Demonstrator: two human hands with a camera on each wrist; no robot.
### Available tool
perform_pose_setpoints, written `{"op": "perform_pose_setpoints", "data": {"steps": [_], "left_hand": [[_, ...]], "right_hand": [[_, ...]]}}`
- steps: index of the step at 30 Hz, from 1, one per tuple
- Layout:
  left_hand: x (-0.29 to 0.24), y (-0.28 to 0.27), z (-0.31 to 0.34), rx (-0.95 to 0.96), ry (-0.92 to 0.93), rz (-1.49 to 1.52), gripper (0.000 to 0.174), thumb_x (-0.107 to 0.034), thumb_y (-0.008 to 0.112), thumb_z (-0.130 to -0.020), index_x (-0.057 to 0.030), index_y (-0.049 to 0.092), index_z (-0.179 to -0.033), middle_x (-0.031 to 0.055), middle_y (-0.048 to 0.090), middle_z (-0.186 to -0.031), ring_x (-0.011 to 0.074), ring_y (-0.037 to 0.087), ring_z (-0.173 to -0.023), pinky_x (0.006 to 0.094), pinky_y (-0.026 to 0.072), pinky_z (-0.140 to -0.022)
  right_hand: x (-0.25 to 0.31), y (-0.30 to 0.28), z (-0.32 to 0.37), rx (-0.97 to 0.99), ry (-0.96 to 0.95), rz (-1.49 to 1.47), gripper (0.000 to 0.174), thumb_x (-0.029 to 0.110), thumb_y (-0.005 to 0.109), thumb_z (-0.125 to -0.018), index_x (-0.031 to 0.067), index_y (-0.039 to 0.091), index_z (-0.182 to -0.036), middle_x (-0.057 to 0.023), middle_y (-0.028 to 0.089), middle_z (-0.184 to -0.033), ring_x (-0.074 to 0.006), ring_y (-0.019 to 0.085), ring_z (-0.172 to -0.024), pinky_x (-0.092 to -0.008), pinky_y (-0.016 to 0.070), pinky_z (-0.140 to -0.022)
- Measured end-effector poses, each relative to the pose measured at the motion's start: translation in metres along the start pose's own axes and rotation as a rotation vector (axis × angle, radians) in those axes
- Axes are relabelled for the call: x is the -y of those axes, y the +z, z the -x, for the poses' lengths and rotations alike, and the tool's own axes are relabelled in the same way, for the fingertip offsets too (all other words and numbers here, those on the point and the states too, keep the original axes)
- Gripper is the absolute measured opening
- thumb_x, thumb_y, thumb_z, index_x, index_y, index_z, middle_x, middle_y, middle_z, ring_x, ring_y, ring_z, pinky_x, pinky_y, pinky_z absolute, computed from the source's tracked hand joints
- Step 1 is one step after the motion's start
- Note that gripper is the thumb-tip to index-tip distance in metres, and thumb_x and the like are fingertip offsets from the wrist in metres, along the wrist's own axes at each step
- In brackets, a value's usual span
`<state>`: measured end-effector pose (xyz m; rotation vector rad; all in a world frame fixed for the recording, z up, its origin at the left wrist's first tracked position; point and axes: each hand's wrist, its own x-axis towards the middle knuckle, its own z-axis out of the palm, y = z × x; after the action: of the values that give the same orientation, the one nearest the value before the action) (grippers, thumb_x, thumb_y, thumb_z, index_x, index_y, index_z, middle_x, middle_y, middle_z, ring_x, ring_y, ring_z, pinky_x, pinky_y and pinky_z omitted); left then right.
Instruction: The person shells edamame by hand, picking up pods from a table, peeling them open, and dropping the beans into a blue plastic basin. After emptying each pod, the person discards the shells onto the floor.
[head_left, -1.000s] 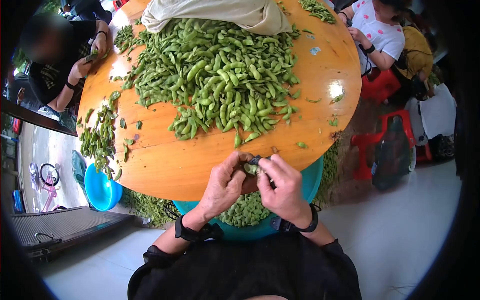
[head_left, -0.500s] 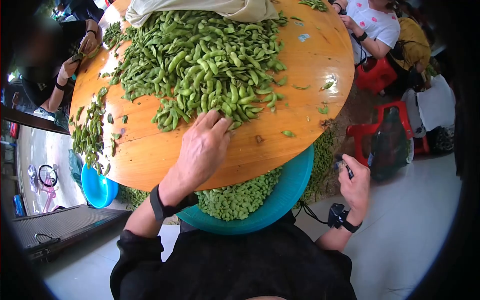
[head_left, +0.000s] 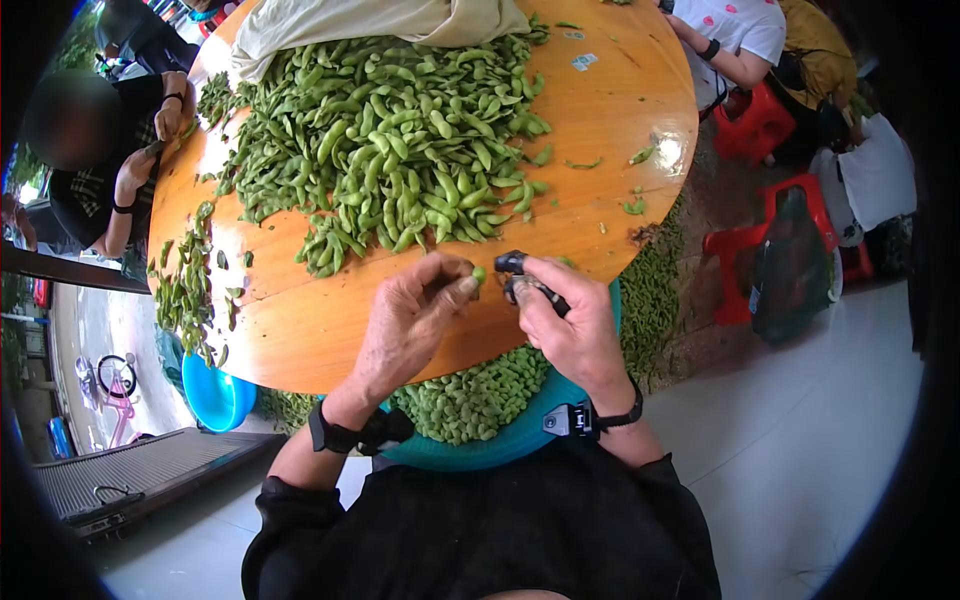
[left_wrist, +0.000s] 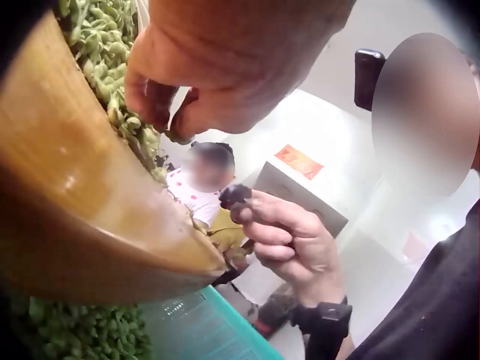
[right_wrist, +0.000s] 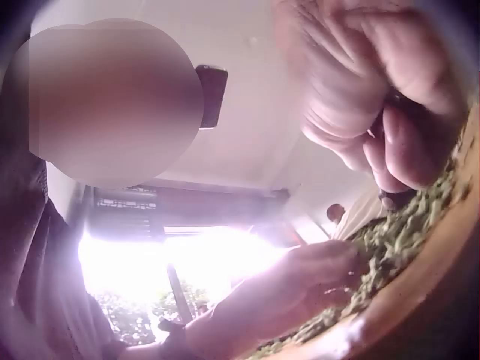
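Note:
My left hand (head_left: 405,320) pinches a green soybean pod (head_left: 479,273) between thumb and fingertips, just over the near part of the round wooden table (head_left: 280,345). Facing it closely is my right hand (head_left: 580,330), fingers curled round a small black tool (head_left: 548,296); what kind of tool I cannot tell. A black cover (head_left: 510,262) sits on a fingertip of the right hand. Beyond both hands lies a large heap of soybean pods (head_left: 400,150). Below them, partly under the table edge, a teal basin (head_left: 480,455) holds shelled green beans (head_left: 465,400).
A cloth (head_left: 370,30) covers the heap's far side. More pods (head_left: 183,290) lie at the table's left. A blue basin (head_left: 215,395) stands below left, and red stools (head_left: 730,265) stand at right. Piled husks (head_left: 650,300) cover floor beside the table. Other people sit around it.
My left hand reached to the heap's near edge, then came back with a pod. The right hand swung out to the right with the black tool and returned beside the left.

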<state>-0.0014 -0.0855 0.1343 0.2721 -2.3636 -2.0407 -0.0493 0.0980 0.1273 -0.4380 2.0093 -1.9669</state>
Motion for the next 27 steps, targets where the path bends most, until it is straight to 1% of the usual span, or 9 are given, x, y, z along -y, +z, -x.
{"op": "perform_pose_setpoints", "data": {"steps": [1, 3, 13, 16, 18, 22, 25, 26, 27], "left_hand": [[0.003, 0.001, 0.004, 0.037, -0.128, 0.226, 0.010, -0.010, 0.063, -0.097, -0.0005, 0.063, -0.100, 0.0010, 0.063, -0.083, 0.0072, 0.056, -0.071, 0.0232, 0.0463, -0.061], [0.008, 0.006, 0.009, 0.002, -0.152, 0.263, 0.011, -0.012, 0.063, -0.098, -0.0014, 0.064, -0.100, 0.0001, 0.062, -0.079, 0.0050, 0.054, -0.067, 0.0193, 0.0423, -0.057], [0.018, 0.020, 0.018, -0.151, -0.148, 0.254, 0.011, -0.011, 0.063, -0.097, -0.0019, 0.063, -0.092, -0.0041, 0.054, -0.067, 0.0027, 0.047, -0.058, 0.0191, 0.0381, -0.052], [0.021, 0.015, 0.019, -0.069, -0.184, 0.390, 0.011, -0.012, 0.061, -0.098, -0.0029, 0.062, -0.092, -0.0032, 0.055, -0.067, 0.0037, 0.047, -0.057, 0.0197, 0.0358, -0.050], [0.022, 0.012, 0.020, 0.071, -0.322, 0.845, 0.011, -0.014, 0.060, -0.099, -0.0045, 0.060, -0.093, -0.0021, 0.054, -0.066, 0.0057, 0.047, -0.055, 0.0198, 0.0336, -0.048], [0.023, 0.010, 0.019, 0.126, -0.339, 0.974, 0.011, -0.016, 0.060, -0.099, -0.0057, 0.059, -0.095, -0.0012, 0.054, -0.065, 0.0083, 0.048, -0.054, 0.0211, 0.0330, -0.047], [0.021, 0.007, 0.017, 0.086, -0.351, 0.701, 0.016, -0.017, 0.060, -0.100, -0.0037, 0.059, -0.092, 0.0007, 0.054, -0.064, 0.0105, 0.047, -0.053, 0.0252, 0.0352, -0.047], [0.024, 0.009, 0.015, -0.061, -0.108, 0.238, 0.018, -0.018, 0.060, -0.099, -0.0020, 0.060, -0.091, 0.0020, 0.054, -0.063, 0.0111, 0.047, -0.054, 0.0267, 0.0369, -0.048], [0.024, 0.009, 0.014, -0.204, 0.134, -0.227, 0.020, -0.019, 0.061, -0.099, -0.0003, 0.060, -0.091, 0.0032, 0.054, -0.063, 0.0118, 0.048, -0.054, 0.0282, 0.0385, -0.049]], "right_hand": [[0.001, 0.003, -0.001, 0.002, -0.001, -0.001, 0.022, 0.000, 0.060, -0.091, -0.0060, 0.065, -0.112, -0.0074, 0.062, -0.083, -0.0099, 0.055, -0.060, -0.0249, 0.0447, -0.053], [0.001, 0.009, -0.002, 0.115, 0.205, -0.312, 0.025, 0.003, 0.058, -0.095, -0.0072, 0.063, -0.117, -0.0016, 0.057, -0.081, -0.0049, 0.051, -0.061, -0.0218, 0.0425, -0.052], [-0.003, 0.017, 0.003, 0.076, 0.127, -0.200, 0.022, 0.004, 0.059, -0.096, -0.0088, 0.064, -0.113, 0.0006, 0.054, -0.083, -0.0033, 0.053, -0.062, -0.0198, 0.0427, -0.051], [-0.004, 0.017, 0.005, 0.097, 0.067, -0.215, 0.021, 0.003, 0.059, -0.095, -0.0081, 0.064, -0.112, 0.0007, 0.053, -0.082, -0.0035, 0.053, -0.061, -0.0198, 0.0421, -0.050], [-0.005, 0.014, 0.005, 0.138, 0.103, -0.321, 0.021, 0.003, 0.059, -0.095, -0.0075, 0.063, -0.113, 0.0010, 0.052, -0.081, -0.0036, 0.052, -0.060, -0.0200, 0.0415, -0.050], [-0.003, 0.012, 0.004, 0.182, 0.180, -0.438, 0.018, 0.002, 0.060, -0.094, -0.0068, 0.063, -0.109, 0.0000, 0.052, -0.081, -0.0049, 0.050, -0.059, -0.0227, 0.0411, -0.050], [-0.004, 0.019, 0.007, 0.066, -0.013, -0.052, 0.014, 0.000, 0.062, -0.091, -0.0062, 0.063, -0.104, -0.0063, 0.054, -0.082, -0.0121, 0.054, -0.060, -0.0267, 0.0437, -0.053], [-0.004, 0.021, 0.007, 0.066, -0.014, -0.050, 0.014, 0.000, 0.062, -0.091, -0.0062, 0.063, -0.104, -0.0063, 0.054, -0.082, -0.0121, 0.054, -0.060, -0.0267, 0.0437, -0.053], [-0.005, 0.023, 0.006, -0.005, -0.213, 0.197, 0.015, -0.002, 0.062, -0.088, -0.0056, 0.063, -0.103, -0.0101, 0.055, -0.083, -0.0185, 0.057, -0.063, -0.0293, 0.0456, -0.055]]}}
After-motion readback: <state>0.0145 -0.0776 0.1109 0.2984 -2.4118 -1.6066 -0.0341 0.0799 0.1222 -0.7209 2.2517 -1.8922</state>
